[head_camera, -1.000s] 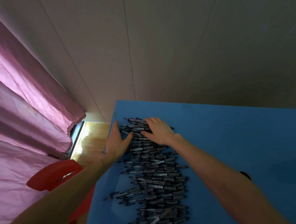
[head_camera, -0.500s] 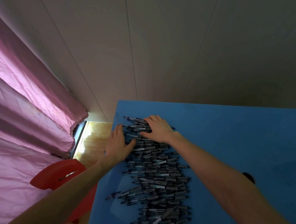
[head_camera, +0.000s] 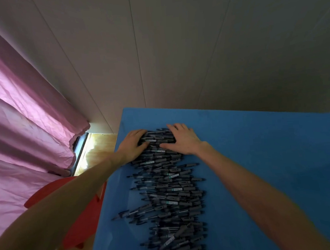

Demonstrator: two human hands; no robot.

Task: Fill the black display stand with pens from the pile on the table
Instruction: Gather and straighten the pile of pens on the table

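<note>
Both hands (head_camera: 157,144) closer, one pile (head_camera: 170,188).

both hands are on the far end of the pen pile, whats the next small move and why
Probably close both hands inward and lift a bunch. The left hand and right hand flank the far end of the pen pile on the blue table, touching it but gripping nothing yet. No display stand is in view.

Left hand (head_camera: 133,146) and right hand (head_camera: 182,140) flat, fingers spread; both arms outstretched
</note>
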